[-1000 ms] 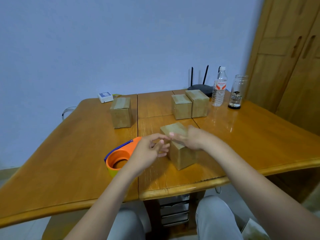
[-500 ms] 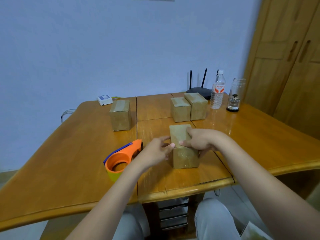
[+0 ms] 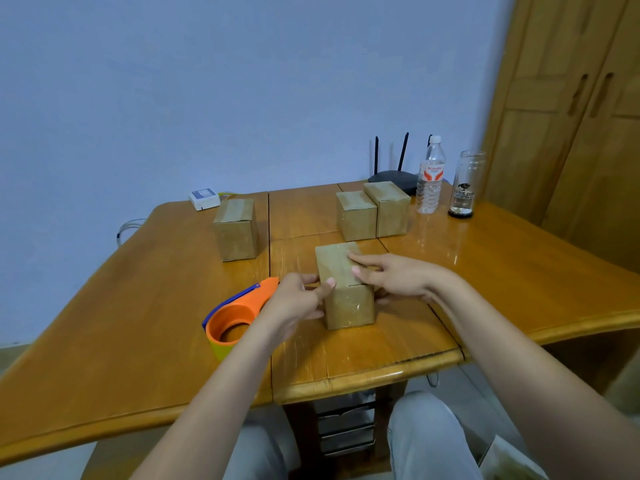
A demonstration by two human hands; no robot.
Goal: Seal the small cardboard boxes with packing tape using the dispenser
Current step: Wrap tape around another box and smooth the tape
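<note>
Since the earlier frames, the near box (image 3: pixel 343 289) had been squared up so that one short face was turned toward the person, and the left hand (image 3: pixel 298 301) had been brought off the tape dispenser (image 3: pixel 239 315) and up against the box's left side. At this moment the box was held at the middle of the wooden table (image 3: pixel 138 323), just at three o'clock from the orange dispenser. Its left wall was gripped by the left hand, thumb laid over the top edge and fingers curled round the side. Its top was pressed by the right hand (image 3: pixel 391 280), fingers stretched flat across the lid toward nine o'clock and kept fairly straight; the thumb was hidden behind the box. The dispenser was left lying on the table, untouched, with its blue-edged nose pointed toward one o'clock. One taped box (image 3: pixel 236 230) was set well apart at eleven o'clock from the near box, and a pair of boxes (image 3: pixel 374 214) stood touching side by side at twelve to one o'clock. Behind that pair a black router (image 3: pixel 393 176), a water bottle (image 3: pixel 430 176) and a glass jar (image 3: pixel 465 185) were lined up, and a small white packet (image 3: pixel 205 198) was seen at the far left edge.
</note>
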